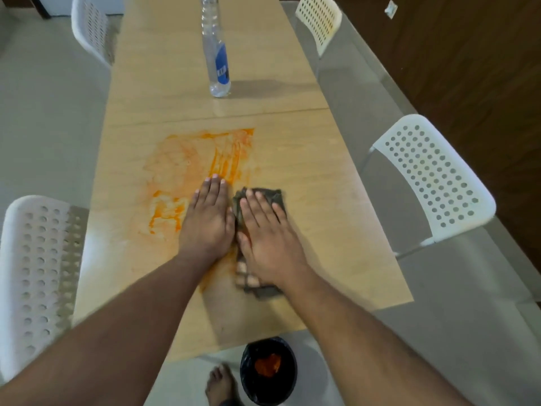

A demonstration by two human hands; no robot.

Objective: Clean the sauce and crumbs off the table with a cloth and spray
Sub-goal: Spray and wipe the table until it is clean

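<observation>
An orange sauce smear (187, 171) spreads across the left-middle of the light wooden table (322, 177). A dark grey cloth (270, 196) lies just right of the smear. My right hand (268, 244) presses flat on the cloth with straight fingers. My left hand (209, 221) lies flat on the table beside it, fingers straight, its tips at the smear's lower edge. A clear plastic bottle (216, 51) with a blue label stands upright farther back on the table, apart from both hands.
White perforated chairs stand at the near left (38, 273), the right (433, 183), the far left (93, 30) and the far right (319, 22). A bin with a black liner (268, 372) holding something orange sits on the floor below the table's near edge, beside a bare foot (219, 385).
</observation>
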